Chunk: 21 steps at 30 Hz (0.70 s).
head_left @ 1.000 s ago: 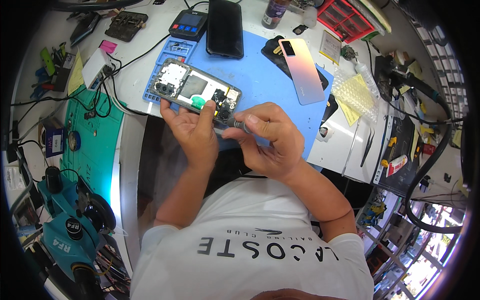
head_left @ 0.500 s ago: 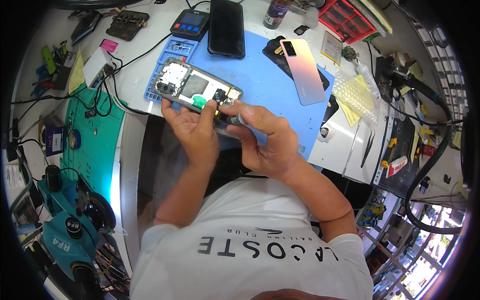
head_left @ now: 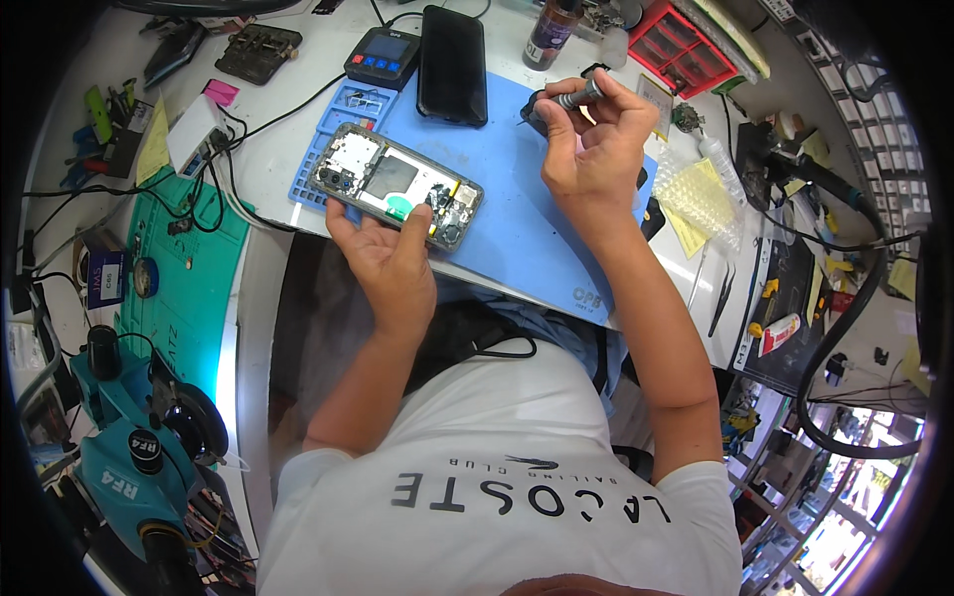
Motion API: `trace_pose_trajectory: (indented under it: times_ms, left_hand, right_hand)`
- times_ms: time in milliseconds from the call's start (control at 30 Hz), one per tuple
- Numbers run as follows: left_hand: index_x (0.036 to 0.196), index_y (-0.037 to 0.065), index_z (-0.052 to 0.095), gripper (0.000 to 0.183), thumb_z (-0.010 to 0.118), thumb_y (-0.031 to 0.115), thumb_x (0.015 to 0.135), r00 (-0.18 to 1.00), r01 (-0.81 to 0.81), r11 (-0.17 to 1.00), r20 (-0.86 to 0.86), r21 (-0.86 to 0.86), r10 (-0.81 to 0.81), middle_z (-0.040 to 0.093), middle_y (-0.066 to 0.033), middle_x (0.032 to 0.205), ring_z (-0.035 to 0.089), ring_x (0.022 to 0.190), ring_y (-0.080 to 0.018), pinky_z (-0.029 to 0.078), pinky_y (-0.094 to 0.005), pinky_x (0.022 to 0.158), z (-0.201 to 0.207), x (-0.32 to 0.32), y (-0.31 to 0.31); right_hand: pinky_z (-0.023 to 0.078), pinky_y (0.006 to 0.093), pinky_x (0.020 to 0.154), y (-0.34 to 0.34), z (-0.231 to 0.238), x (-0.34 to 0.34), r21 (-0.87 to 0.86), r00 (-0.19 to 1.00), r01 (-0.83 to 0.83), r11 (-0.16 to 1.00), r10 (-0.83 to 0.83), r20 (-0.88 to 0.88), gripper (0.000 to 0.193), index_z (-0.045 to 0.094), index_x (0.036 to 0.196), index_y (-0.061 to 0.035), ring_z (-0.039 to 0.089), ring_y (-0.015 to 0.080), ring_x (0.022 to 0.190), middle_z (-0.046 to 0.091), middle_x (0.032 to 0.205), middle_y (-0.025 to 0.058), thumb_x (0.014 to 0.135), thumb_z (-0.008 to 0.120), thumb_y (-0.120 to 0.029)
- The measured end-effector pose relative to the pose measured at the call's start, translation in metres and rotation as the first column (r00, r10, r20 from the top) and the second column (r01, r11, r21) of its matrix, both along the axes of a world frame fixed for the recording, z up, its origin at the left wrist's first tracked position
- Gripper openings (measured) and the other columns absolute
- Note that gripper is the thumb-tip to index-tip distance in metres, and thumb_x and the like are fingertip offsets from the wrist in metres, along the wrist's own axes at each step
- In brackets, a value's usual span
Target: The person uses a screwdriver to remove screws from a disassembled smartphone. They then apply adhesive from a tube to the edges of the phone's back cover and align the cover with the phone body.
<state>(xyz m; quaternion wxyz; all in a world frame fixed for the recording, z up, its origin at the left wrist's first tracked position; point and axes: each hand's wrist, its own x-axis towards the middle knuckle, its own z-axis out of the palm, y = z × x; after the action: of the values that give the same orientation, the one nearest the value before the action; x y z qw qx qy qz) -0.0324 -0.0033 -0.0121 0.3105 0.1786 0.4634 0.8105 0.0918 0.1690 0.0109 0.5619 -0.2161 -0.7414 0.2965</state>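
My left hand (head_left: 386,256) holds an opened phone (head_left: 402,187) by its lower edge, thumb on top. Its back cover is off, showing a pale board area, a cluster of camera lenses, a grey rectangle and a green round patch near my thumb. Farther right, my right hand (head_left: 601,149) is raised over the blue mat, its fingers closed on a grey ribbed screwdriver (head_left: 576,96). The tip points left, over a dark flat piece (head_left: 534,111) on the mat. Behind this hand, the pink phone back is almost wholly hidden.
A black phone (head_left: 452,65) lies at the back of the blue mat (head_left: 497,223), beside a small control unit (head_left: 382,57). A bottle (head_left: 550,35), red drawer box (head_left: 686,45) and bubble wrap (head_left: 704,199) stand or lie behind and right. A teal microscope (head_left: 134,447) is at left.
My right hand has moved away from the opened phone, up and to the right, carrying the screwdriver. My left hand still holds the phone in nearly the same place.
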Motion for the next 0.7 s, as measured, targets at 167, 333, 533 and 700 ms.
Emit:
trace_pose_trajectory:
  times_ms: [167,333,533,700]
  left_hand:
    - [0.162,0.002,0.008,0.090,0.065,-0.014,0.093,1.000,-0.006,1.000,-0.004,0.015,0.006,0.046,-0.0238,0.144,0.059,0.123,-0.0226,0.051,-0.0337,0.104,-0.002,-0.001,0.000]
    - [0.162,0.002,0.008,0.090,0.065,-0.014,0.093,1.000,-0.003,1.000,-0.016,0.003,0.003,0.046,-0.0237,0.144,0.059,0.124,-0.0224,0.051,-0.0332,0.105,-0.001,0.000,-0.001]
    - [0.162,0.002,0.008,0.091,0.064,-0.015,0.094,1.000,0.009,1.000,-0.021,0.001,-0.009,0.046,-0.0240,0.145,0.059,0.124,-0.0224,0.051,-0.0329,0.104,-0.003,-0.001,-0.001]
    - [0.162,0.002,0.010,0.089,0.063,-0.016,0.093,1.000,0.017,0.999,0.010,0.040,-0.018,0.047,-0.0242,0.146,0.060,0.126,-0.0225,0.052,-0.0331,0.104,-0.001,-0.001,-0.001]
  right_hand:
    - [0.061,0.0336,0.088,0.017,-0.007,-0.005,0.016,0.998,0.007,1.000,-0.008,0.070,0.053,0.034,0.134,0.0017,0.070,0.0212,0.100,0.066,0.113,0.0200,0.095,0.068,0.011]
    - [0.061,0.0338,0.091,0.017,-0.011,-0.007,-0.014,0.994,0.014,1.000,-0.013,0.106,0.053,0.033,0.135,0.0009,0.070,0.0213,0.102,0.066,0.114,0.0206,0.096,0.067,0.013]
    - [0.061,0.0341,0.092,0.009,-0.004,-0.003,-0.080,1.000,-0.012,0.997,0.011,-0.012,0.055,0.030,0.137,0.0006,0.070,0.0224,0.102,0.065,0.115,0.0219,0.096,0.065,0.013]
    - [0.061,0.0368,0.092,-0.034,0.010,0.005,-0.297,0.976,-0.161,0.941,0.108,-0.189,0.056,0.026,0.137,0.0010,0.068,0.0241,0.103,0.062,0.117,0.0254,0.097,0.062,0.014]
